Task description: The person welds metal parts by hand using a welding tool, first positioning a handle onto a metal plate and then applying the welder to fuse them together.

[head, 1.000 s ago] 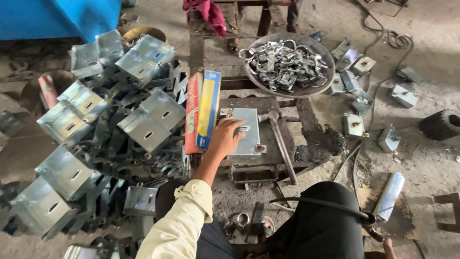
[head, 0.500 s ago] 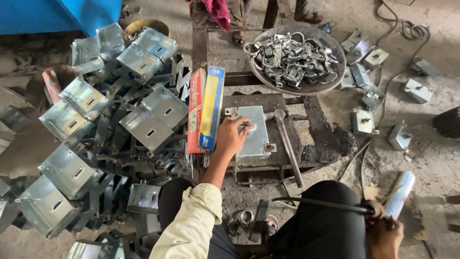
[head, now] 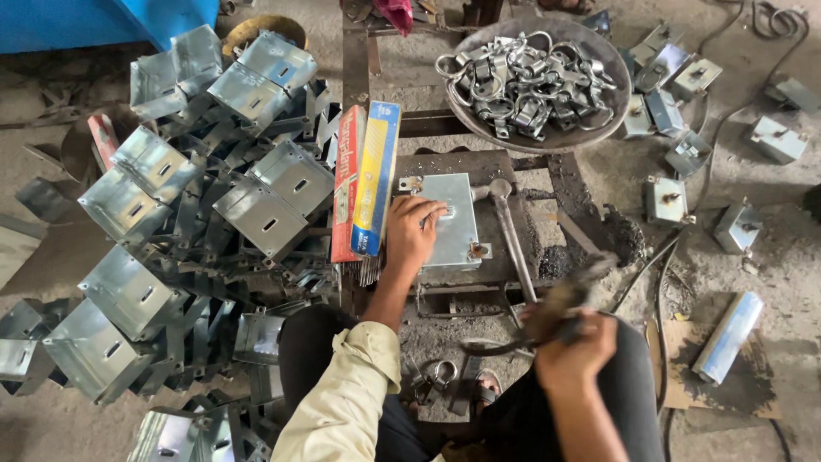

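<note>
My left hand [head: 411, 233] lies flat on a grey sheet-metal box [head: 446, 221] that rests on a dark steel work stand [head: 479, 171]. My right hand [head: 571, 344] is shut on a dark welding electrode holder [head: 571, 295], blurred by motion, raised toward the right side of the stand. A hammer [head: 510, 227] lies beside the metal box. Two packets of welding rods, one red [head: 346, 184] and one blue and yellow [head: 377, 177], stand just left of my left hand.
A heap of several folded grey metal boxes [head: 171, 222] fills the left. A round pan of metal clamps [head: 534, 81] sits at the back. Small welded boxes [head: 667, 201] and a cable [head: 684, 248] lie on the right floor, with a grey tube [head: 728, 336].
My right hand has come up from the lower right with the electrode holder toward the stand. My left hand stays on the metal box.
</note>
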